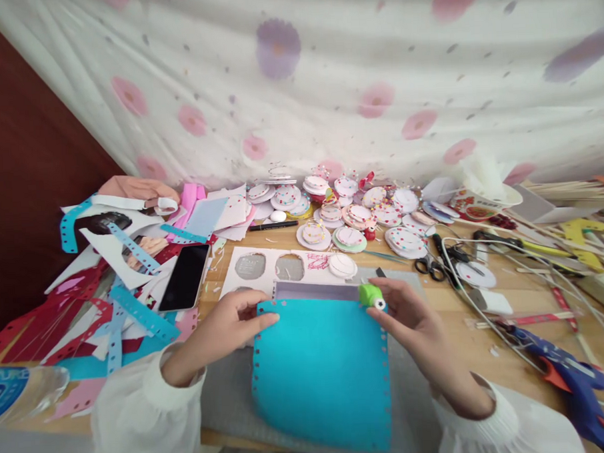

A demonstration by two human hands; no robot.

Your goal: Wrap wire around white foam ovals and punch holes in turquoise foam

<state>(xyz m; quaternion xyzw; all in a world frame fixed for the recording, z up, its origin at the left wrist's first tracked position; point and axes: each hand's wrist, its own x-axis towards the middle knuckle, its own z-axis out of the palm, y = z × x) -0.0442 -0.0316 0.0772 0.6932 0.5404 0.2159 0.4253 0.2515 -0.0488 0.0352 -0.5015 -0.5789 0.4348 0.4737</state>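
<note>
My left hand pinches the top left corner of a blue sheet of paper, thumb on top. Small punched holes run down both side edges of the sheet, and one shows near its top left corner. In my right hand is a small green craft punch, held between thumb and fingers at the sheet's top right corner. Behind the sheet's top edge lies a shallow lilac box or tray, mostly hidden by the paper. A grey mat lies beneath.
Paper scraps and a phone lie to the left, near a plastic bottle. Decorated paper discs are piled at the back. Scissors, white cables and a blue glue gun are on the right.
</note>
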